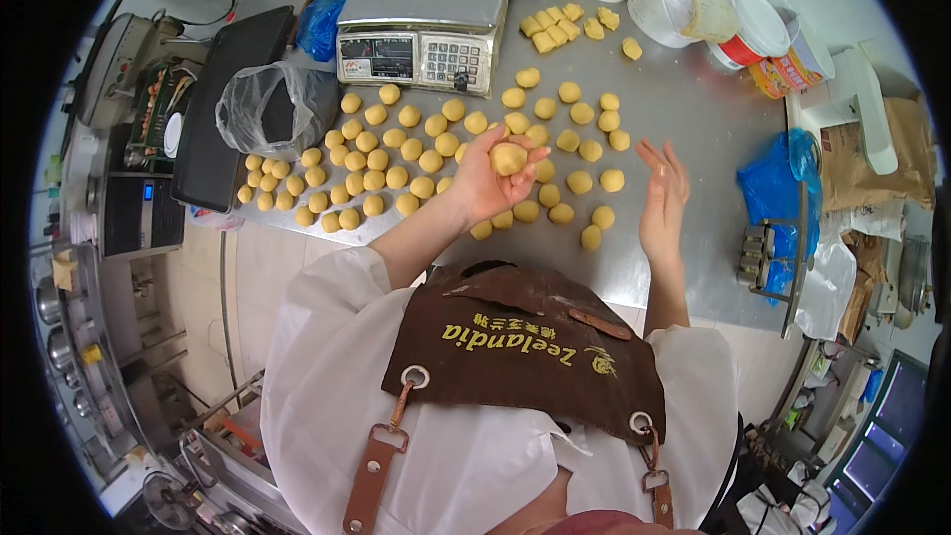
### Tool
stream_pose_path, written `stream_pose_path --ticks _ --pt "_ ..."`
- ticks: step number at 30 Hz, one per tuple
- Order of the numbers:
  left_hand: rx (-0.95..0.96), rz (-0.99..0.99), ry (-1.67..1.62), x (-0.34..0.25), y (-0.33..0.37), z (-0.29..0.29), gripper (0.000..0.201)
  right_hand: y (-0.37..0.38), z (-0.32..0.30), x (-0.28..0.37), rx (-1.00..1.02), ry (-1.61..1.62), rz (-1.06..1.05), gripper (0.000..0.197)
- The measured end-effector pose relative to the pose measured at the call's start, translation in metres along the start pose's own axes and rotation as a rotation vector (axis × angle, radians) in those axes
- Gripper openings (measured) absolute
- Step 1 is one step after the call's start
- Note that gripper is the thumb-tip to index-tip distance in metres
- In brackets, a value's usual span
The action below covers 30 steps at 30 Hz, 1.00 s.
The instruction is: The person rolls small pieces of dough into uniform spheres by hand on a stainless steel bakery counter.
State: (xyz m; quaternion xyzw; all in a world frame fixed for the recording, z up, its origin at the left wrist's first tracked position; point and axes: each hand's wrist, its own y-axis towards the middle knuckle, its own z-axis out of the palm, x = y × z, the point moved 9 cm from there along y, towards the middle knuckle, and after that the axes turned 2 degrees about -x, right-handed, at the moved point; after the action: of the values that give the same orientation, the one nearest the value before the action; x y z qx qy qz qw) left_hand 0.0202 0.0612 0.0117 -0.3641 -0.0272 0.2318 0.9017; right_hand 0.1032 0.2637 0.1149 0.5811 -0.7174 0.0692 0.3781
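Above the metal table, my left hand [483, 178] holds a yellow dough ball [508, 159] in its curled fingers, palm turned up. My right hand [665, 193] is raised to the right of it, fingers stretched out and nothing in them. Many similar dough balls [373, 179] lie in loose rows on the table beneath and to the left of my left hand. Others, such as one dough ball [611, 179], lie between my two hands. At the back, several cut dough pieces [551, 32] sit in a small cluster.
A digital scale [426, 15] stands at the back of the steel table [693, 267]. Left of it are a container lined with a clear plastic bag [267, 109] and a black tray [223, 89]. White tubs [664, 0] line the back right; a blue bag [773, 188] hangs at the right edge.
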Motion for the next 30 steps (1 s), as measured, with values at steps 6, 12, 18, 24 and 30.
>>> stream_pose_path --ticks 6,12,18,24,30 --pt "0.082 -0.07 0.526 0.043 0.022 -0.038 0.035 -0.023 0.019 -0.023 0.048 0.181 0.099 0.042" --pt "0.152 0.104 0.897 0.061 0.04 -0.003 0.045 -0.02 0.022 -0.023 0.066 0.213 0.153 0.043" --pt "0.063 0.022 0.864 0.062 0.048 0.006 0.056 -0.011 0.016 -0.024 0.016 0.276 0.15 0.037" --pt "-0.003 0.197 0.925 0.017 0.045 -0.007 0.041 0.014 0.007 -0.058 -0.078 0.182 0.174 0.035" --pt "-0.013 0.213 0.729 0.006 0.051 -0.03 0.032 0.094 0.057 -0.127 0.048 0.045 0.223 0.04"
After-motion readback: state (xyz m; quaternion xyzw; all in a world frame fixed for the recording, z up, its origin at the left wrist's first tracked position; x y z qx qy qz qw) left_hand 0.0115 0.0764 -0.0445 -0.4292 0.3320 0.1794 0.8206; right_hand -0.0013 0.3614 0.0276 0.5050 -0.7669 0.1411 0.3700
